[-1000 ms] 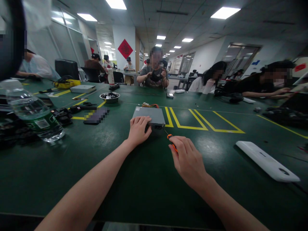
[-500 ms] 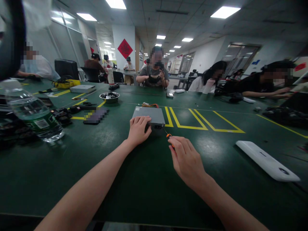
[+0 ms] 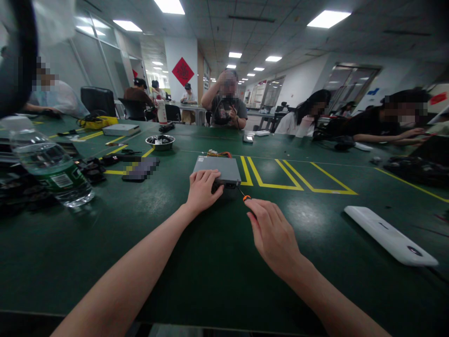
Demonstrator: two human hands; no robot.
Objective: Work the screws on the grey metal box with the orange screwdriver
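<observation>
A flat grey metal box (image 3: pixel 217 168) lies on the green table (image 3: pixel 196 262), with coloured wires at its far edge. My left hand (image 3: pixel 202 189) is closed over the box's near left corner, fingers curled on its top. My right hand (image 3: pixel 271 234) is wrapped round an orange-and-black screwdriver (image 3: pixel 246 198). Only the handle's tip and the thin shaft show past my fingers. The shaft points at the box's near right corner.
A clear water bottle (image 3: pixel 49 164) lies at the left among dark parts. A metal bowl (image 3: pixel 160 140) and a dark phone (image 3: pixel 140 169) sit beyond. A white panel (image 3: pixel 389 234) lies at the right. Several people sit around the table's far side.
My right hand has closed further over the screwdriver handle, so less orange shows, and the tip has crept towards the box. The person across the table has raised an arm to the head.
</observation>
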